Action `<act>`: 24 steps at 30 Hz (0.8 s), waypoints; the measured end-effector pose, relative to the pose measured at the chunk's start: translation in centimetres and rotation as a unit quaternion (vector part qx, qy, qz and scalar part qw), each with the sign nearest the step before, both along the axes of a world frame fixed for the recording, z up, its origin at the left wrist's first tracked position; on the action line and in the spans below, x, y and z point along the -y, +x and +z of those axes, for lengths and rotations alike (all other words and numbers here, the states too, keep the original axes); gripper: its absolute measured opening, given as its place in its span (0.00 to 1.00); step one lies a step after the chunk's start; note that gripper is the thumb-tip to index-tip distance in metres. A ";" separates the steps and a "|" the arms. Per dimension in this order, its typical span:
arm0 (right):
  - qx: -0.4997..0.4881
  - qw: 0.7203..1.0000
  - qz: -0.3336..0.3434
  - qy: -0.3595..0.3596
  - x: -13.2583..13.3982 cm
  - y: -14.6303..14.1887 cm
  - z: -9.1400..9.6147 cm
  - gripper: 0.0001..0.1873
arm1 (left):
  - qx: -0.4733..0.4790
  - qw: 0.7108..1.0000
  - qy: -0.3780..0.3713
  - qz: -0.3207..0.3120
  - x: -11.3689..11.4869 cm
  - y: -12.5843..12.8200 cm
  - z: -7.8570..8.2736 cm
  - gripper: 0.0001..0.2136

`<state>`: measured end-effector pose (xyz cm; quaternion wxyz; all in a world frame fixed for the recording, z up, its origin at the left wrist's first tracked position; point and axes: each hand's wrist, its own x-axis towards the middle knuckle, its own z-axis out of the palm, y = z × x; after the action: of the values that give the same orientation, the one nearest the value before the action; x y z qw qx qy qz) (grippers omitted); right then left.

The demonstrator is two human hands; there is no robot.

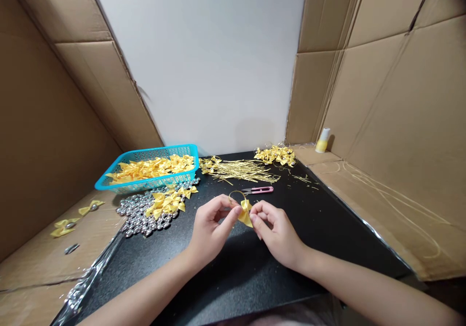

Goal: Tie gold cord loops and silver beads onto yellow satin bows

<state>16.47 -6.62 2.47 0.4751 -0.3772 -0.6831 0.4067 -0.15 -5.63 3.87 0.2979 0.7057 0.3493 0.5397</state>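
Observation:
Between my two hands, above the black table top, is a yellow ribbon bow [246, 213]. My left hand [214, 221] is closed, thumb and fingers pinching the bow's left side. A thin gold cord [238, 191] arches up in a loop from the left fingertips to the bow. My right hand [272, 226] is closed too, its fingertips pinching the bow's right edge. Whatever lies under the fingertips is hidden. Just beyond the hands lie pink-handled thread snips [259, 190].
A blue basket [145, 186] of yellow bows stands back left. Before it lie silver beads [140, 219] with loose bows [169, 202]. Cut gold cords [243, 171] and a pile of beaded bows [275, 154] lie at the back. A thread spool [323, 140] stands right. Cardboard walls [393, 122] flank the table.

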 end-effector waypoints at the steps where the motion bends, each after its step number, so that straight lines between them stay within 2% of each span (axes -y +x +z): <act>1: -0.001 1.000 0.001 -0.001 0.0 0.0 0.0 0.10 | 0.003 1.000 -0.007 0.001 0.0 0.0 0.0 0.07; 8: -0.002 1.000 0.001 -0.012 0.0 0.0 0.0 0.10 | 0.030 0.998 -0.053 0.005 -0.1 0.0 -0.1 0.06; 18: -0.004 1.000 0.008 -0.025 -0.1 0.0 0.1 0.10 | 0.008 0.999 -0.019 0.026 -0.1 -0.1 -0.3 0.06; 24: -0.012 0.999 0.010 -0.032 -0.1 0.0 0.1 0.10 | 0.032 0.997 -0.056 0.034 -0.1 0.1 -0.2 0.07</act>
<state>16.52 -6.51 2.53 0.4667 -0.3801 -0.6678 0.4379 -0.02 -5.50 3.65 0.3295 0.6579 0.3932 0.5514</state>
